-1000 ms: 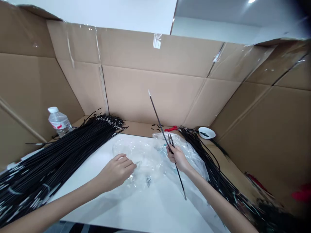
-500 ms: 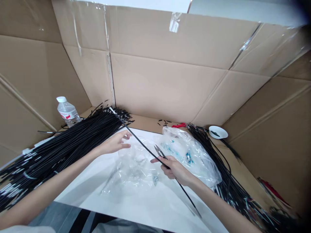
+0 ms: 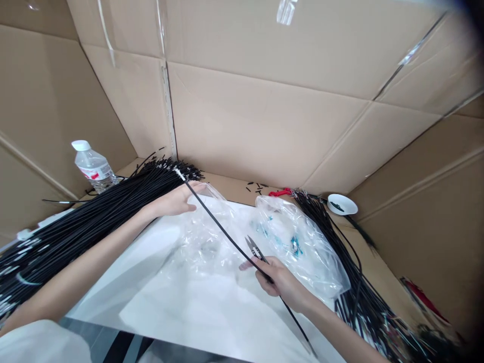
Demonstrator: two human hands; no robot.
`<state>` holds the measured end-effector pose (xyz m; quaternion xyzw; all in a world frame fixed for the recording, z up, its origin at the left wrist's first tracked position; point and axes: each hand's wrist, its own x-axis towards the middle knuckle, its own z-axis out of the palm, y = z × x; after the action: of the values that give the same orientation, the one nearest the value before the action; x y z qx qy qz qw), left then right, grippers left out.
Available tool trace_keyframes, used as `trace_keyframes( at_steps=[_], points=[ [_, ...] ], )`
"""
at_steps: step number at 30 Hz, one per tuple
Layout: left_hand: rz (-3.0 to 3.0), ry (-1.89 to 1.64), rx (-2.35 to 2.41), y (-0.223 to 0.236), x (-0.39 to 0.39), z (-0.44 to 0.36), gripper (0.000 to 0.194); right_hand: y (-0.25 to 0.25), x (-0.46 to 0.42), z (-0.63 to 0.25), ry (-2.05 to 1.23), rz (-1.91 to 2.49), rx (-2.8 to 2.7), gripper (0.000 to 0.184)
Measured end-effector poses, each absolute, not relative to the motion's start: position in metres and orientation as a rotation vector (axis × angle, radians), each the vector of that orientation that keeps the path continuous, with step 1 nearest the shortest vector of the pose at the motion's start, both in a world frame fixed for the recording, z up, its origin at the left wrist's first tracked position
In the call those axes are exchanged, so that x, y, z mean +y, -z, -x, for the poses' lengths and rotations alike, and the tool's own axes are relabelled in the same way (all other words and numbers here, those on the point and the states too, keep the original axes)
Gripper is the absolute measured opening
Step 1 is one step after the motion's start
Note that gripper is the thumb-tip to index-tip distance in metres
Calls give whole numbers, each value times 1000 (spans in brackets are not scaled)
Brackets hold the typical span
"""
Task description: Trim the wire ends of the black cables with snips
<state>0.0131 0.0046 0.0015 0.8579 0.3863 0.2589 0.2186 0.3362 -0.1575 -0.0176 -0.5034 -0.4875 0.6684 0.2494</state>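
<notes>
My right hand grips a long black cable together with small thread snips, whose blades point up and left. The cable slants from the lower right up to its silver tip by the left pile. My left hand reaches to that far end, fingers pinching near the cable and the edge of a clear plastic bag. A big pile of black cables lies just left of that hand.
A second clear bag with small blue parts lies right of the snips. Another cable pile runs along the right. A water bottle, a small white bowl, a red object and cardboard walls surround the white table.
The cable swung from upright down to the left, its tip now at the left pile. My left hand left the bag's middle and reached up-left to the cable's end.
</notes>
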Motion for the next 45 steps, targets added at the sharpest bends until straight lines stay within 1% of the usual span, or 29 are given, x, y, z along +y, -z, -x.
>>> trace_keyframes(
  at_steps=[2, 3, 5, 8, 11, 15, 18, 21, 24, 27, 29, 31, 33, 35, 36, 37, 39, 40, 41, 42, 44, 45],
  points=[
    [-2338, -645, 1130, -4, -4, -11, 71, 14, -159, -336, -1738, 1418, -1259, 67],
    [-2303, -622, 1175, -6, -11, -12, 73, 11, -160, -336, -1697, 1438, -1226, 70],
    [-2206, -668, 1273, -12, -27, -16, 67, 7, -162, -338, -1632, 1470, -1171, 75],
    [-1950, -957, 1293, -25, -54, -27, 54, 4, -166, -342, -1597, 1488, -1150, 79],
    [-1563, -1166, 1172, -37, -76, -43, 52, 6, -172, -343, -1600, 1516, -1171, 81],
    [-1309, -1126, 984, -42, -99, -71, 51, 14, -181, -339, -1610, 1537, -1228, 83],
    [-1275, -1081, 844, -44, -110, -92, 43, 18, -187, -336, -1622, 1533, -1279, 82],
    [-1255, -1186, 740, -57, -118, -101, 36, 6, -186, -342, -1527, 1505, -1290, 79],
    [-1279, -1373, 695, -90, -124, -96, 34, -39, -171, -357, -1211, 1427, -1342, 65],
    [-1367, -1566, 726, -143, -127, -86, 30, -119, -142, -366, -846, 1277, -1457, 49],
    [-1459, -1615, 756, -184, -124, -80, 37, -179, -121, -361, -768, 1239, -1480, 39],
    [-1576, -1539, 812, -223, -117, -79, 44, -230, -104, -347, -776, 1181, -1545, 32],
    [-1666, -1393, 933, -251, -108, -82, 43, -260, -93, -331, -790, 1035, -1589, 29],
    [-1674, -1343, 1026, -262, -100, -87, 41, -265, -88, -317, -781, 900, -1481, 34],
    [-1682, -1346, 1035, -259, -98, -89, 39, -260, -87, -312, -794, 839, -1402, 39],
    [-1693, -1360, 1029, -251, -97, -89, 36, -249, -88, -308, -840, 769, -1332, 38],
    [-1788, -1369, 937, -221, -99, -87, 23, -217, -94, -304, -958, 672, -1204, 34],
    [-1813, -1353, 920, -201, -101, -85, 21, -198, -99, -303, -999, 668, -1130, 33],
    [-1832, -1331, 910, -180, -105, -82, 22, -178, -105, -303, -1090, 687, -1122, 28],
    [-1872, -1262, 862, -157, -109, -78, 21, -159, -113, -302, -1130, 720, -1089, 26],
    [-1904, -1143, 794, -116, -116, -74, 24, -123, -127, -299, -1223, 802, -1041, 28],
    [-1890, -1104, 799, -98, -119, -73, 29, -109, -133, -296, -1224, 801, -988, 31]
  ],
)
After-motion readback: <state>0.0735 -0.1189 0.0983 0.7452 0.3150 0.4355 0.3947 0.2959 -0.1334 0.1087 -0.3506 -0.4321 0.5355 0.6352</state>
